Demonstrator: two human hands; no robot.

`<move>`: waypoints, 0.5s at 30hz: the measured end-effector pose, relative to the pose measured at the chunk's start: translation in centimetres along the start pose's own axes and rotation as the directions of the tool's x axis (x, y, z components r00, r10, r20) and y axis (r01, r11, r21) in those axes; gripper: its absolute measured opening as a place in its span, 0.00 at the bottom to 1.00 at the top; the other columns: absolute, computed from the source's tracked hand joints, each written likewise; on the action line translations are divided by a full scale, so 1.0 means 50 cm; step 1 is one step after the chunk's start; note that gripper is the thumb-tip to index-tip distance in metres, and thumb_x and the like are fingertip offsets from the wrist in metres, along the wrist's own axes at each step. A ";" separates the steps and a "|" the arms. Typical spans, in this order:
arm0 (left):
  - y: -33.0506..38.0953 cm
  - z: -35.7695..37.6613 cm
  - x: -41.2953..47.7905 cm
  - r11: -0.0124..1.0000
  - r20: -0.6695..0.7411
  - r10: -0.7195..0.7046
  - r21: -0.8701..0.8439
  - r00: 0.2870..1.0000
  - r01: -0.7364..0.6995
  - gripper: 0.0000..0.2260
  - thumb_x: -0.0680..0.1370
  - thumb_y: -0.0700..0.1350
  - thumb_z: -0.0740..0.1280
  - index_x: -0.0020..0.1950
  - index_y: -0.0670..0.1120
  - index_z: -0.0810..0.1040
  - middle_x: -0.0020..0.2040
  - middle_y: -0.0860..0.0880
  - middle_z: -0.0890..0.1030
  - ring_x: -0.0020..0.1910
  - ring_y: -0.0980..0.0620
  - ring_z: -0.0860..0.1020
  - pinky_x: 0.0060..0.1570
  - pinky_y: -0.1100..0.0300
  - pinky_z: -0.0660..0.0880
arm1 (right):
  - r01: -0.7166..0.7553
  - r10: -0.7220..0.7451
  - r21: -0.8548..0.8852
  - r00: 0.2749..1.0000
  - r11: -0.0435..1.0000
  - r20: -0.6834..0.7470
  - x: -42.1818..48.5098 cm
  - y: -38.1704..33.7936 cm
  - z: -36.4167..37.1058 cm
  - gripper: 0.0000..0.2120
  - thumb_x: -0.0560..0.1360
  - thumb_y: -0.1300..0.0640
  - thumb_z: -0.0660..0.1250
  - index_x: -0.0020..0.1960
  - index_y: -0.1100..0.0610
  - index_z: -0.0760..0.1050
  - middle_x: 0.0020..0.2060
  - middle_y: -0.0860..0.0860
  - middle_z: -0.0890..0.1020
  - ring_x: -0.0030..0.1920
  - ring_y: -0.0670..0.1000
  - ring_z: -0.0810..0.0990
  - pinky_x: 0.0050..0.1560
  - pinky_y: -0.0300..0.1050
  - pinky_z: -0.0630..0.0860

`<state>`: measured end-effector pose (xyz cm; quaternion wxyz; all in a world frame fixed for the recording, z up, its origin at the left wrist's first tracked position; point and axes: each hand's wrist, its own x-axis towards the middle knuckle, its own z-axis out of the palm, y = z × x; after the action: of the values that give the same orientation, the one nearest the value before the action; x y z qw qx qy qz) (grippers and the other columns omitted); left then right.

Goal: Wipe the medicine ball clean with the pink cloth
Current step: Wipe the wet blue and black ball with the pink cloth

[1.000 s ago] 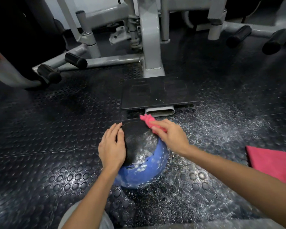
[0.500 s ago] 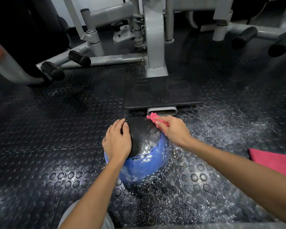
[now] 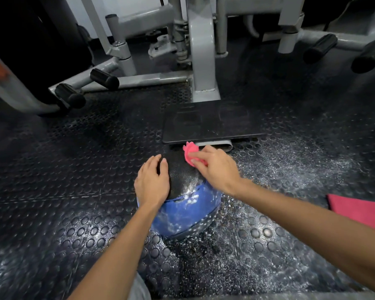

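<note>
A blue and black medicine ball (image 3: 185, 210) sits on the studded rubber floor, wet and flecked with white foam. My left hand (image 3: 153, 182) rests flat on its upper left side, fingers straight. My right hand (image 3: 217, 167) holds a bunched pink cloth (image 3: 191, 151) against the ball's black upper right part; most of the cloth is hidden under my fingers.
A black foot plate (image 3: 210, 123) lies just beyond the ball, at the base of a grey gym machine (image 3: 201, 53). A second pink cloth (image 3: 359, 210) lies flat on the floor at the right. The floor (image 3: 279, 169) around the ball is wet.
My right hand has slid the pink cloth leftward across the top of the ball. My left hand has stayed on the ball's left side.
</note>
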<state>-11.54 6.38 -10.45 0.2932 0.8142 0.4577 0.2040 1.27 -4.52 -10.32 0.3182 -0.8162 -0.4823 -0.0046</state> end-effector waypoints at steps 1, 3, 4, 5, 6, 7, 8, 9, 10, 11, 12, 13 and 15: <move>0.001 0.002 -0.001 1.000 -0.020 -0.001 0.013 1.000 0.002 0.18 0.81 0.52 0.54 0.70 0.51 0.70 0.72 0.53 0.69 0.71 0.52 0.63 0.70 0.51 0.59 | 0.073 -0.073 -0.045 0.997 0.996 -0.015 -0.018 -0.019 0.002 0.15 0.76 0.45 0.58 0.60 0.44 0.76 0.50 0.48 0.77 0.47 0.52 0.74 0.44 0.49 0.76; -0.002 0.002 -0.003 1.000 -0.036 -0.021 0.008 0.999 0.022 0.18 0.81 0.52 0.54 0.69 0.51 0.70 0.71 0.53 0.69 0.71 0.51 0.64 0.70 0.52 0.59 | 0.303 -0.306 -0.088 0.952 0.949 -0.018 -0.065 -0.055 0.001 0.15 0.74 0.45 0.58 0.56 0.45 0.78 0.48 0.48 0.79 0.43 0.52 0.73 0.33 0.46 0.77; -0.006 0.000 -0.005 1.000 -0.038 -0.031 -0.001 0.999 0.031 0.18 0.82 0.52 0.54 0.69 0.51 0.70 0.71 0.52 0.69 0.71 0.51 0.64 0.69 0.52 0.60 | 0.414 -0.414 -0.080 0.910 0.907 0.023 -0.087 -0.058 0.005 0.15 0.74 0.46 0.58 0.54 0.45 0.79 0.46 0.47 0.79 0.41 0.52 0.73 0.28 0.43 0.75; -0.008 0.000 -0.008 0.999 -0.042 -0.035 -0.010 0.998 0.035 0.17 0.82 0.52 0.54 0.69 0.52 0.70 0.71 0.52 0.69 0.71 0.51 0.64 0.69 0.52 0.60 | 0.501 -0.497 -0.092 0.866 0.861 0.059 -0.099 -0.050 0.007 0.15 0.73 0.45 0.57 0.53 0.44 0.79 0.44 0.47 0.79 0.40 0.51 0.73 0.26 0.40 0.73; -0.009 -0.001 -0.011 0.999 -0.046 -0.037 -0.016 0.998 0.036 0.17 0.82 0.52 0.54 0.69 0.52 0.70 0.71 0.52 0.69 0.71 0.51 0.64 0.69 0.52 0.60 | 0.552 -0.547 -0.101 0.834 0.828 0.073 -0.099 -0.032 0.008 0.15 0.73 0.45 0.57 0.53 0.44 0.79 0.44 0.47 0.80 0.39 0.51 0.74 0.25 0.39 0.72; -0.007 -0.001 -0.013 0.999 -0.049 -0.038 -0.017 0.998 0.038 0.18 0.82 0.52 0.54 0.70 0.51 0.70 0.71 0.52 0.69 0.71 0.51 0.64 0.69 0.51 0.60 | 0.557 -0.554 -0.084 0.830 0.826 0.060 -0.092 -0.009 0.008 0.15 0.73 0.45 0.57 0.53 0.43 0.79 0.45 0.47 0.80 0.39 0.51 0.74 0.25 0.39 0.72; -0.004 0.000 -0.015 0.999 -0.052 -0.037 -0.011 0.998 0.036 0.18 0.82 0.52 0.53 0.70 0.51 0.70 0.72 0.52 0.68 0.71 0.51 0.64 0.70 0.50 0.59 | 0.507 -0.507 -0.043 0.862 0.861 0.020 -0.083 0.012 0.009 0.15 0.73 0.45 0.58 0.54 0.43 0.79 0.46 0.48 0.80 0.40 0.51 0.74 0.27 0.41 0.74; 0.000 0.003 -0.015 0.999 -0.053 -0.032 0.001 0.998 0.032 0.18 0.82 0.52 0.53 0.70 0.51 0.69 0.72 0.52 0.68 0.71 0.51 0.63 0.70 0.50 0.59 | 0.394 -0.394 0.006 0.919 0.919 -0.026 -0.072 0.030 0.010 0.15 0.73 0.45 0.59 0.56 0.44 0.78 0.47 0.48 0.80 0.42 0.50 0.75 0.30 0.44 0.76; 0.005 0.005 -0.015 0.999 -0.053 -0.027 0.017 0.998 0.028 0.19 0.82 0.53 0.52 0.71 0.51 0.69 0.72 0.52 0.68 0.72 0.51 0.63 0.70 0.49 0.59 | 0.211 -0.208 0.069 0.977 0.975 -0.049 -0.062 0.044 0.008 0.15 0.74 0.45 0.59 0.58 0.44 0.76 0.48 0.47 0.79 0.44 0.49 0.75 0.35 0.47 0.78; 0.010 0.008 -0.013 0.999 -0.053 -0.029 0.031 0.998 0.030 0.19 0.82 0.53 0.52 0.71 0.51 0.68 0.72 0.52 0.67 0.72 0.51 0.63 0.70 0.49 0.59 | 0.027 -0.022 0.128 0.999 0.991 -0.044 -0.052 0.058 0.010 0.15 0.75 0.46 0.59 0.60 0.45 0.75 0.48 0.47 0.79 0.45 0.48 0.75 0.41 0.49 0.79; 0.015 0.010 -0.011 0.998 -0.050 -0.038 0.041 0.998 0.040 0.20 0.82 0.53 0.51 0.71 0.51 0.68 0.72 0.52 0.67 0.72 0.51 0.62 0.71 0.48 0.58 | -0.107 0.114 0.169 0.993 0.980 -0.029 -0.047 0.069 0.014 0.16 0.76 0.47 0.60 0.62 0.46 0.73 0.48 0.47 0.78 0.46 0.48 0.75 0.46 0.49 0.78; 0.019 0.013 -0.010 0.997 -0.049 -0.051 0.048 0.998 0.053 0.20 0.82 0.53 0.51 0.71 0.51 0.67 0.73 0.52 0.67 0.72 0.50 0.62 0.71 0.48 0.58 | -0.179 0.186 0.174 0.982 0.968 -0.023 -0.048 0.067 0.013 0.16 0.76 0.48 0.60 0.63 0.47 0.73 0.48 0.47 0.78 0.46 0.47 0.75 0.48 0.49 0.77; 0.022 0.015 -0.005 0.996 -0.051 -0.067 0.054 0.996 0.069 0.19 0.82 0.53 0.51 0.71 0.51 0.68 0.73 0.52 0.67 0.72 0.50 0.62 0.71 0.48 0.58 | -0.089 0.099 0.114 0.992 0.990 -0.084 -0.066 0.032 0.012 0.16 0.76 0.47 0.59 0.62 0.47 0.74 0.49 0.45 0.78 0.46 0.46 0.74 0.47 0.46 0.76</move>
<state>-10.52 5.49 -10.31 0.2659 0.8007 0.4977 0.2012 0.59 -7.32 -12.67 0.3837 -0.8182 -0.4282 0.0003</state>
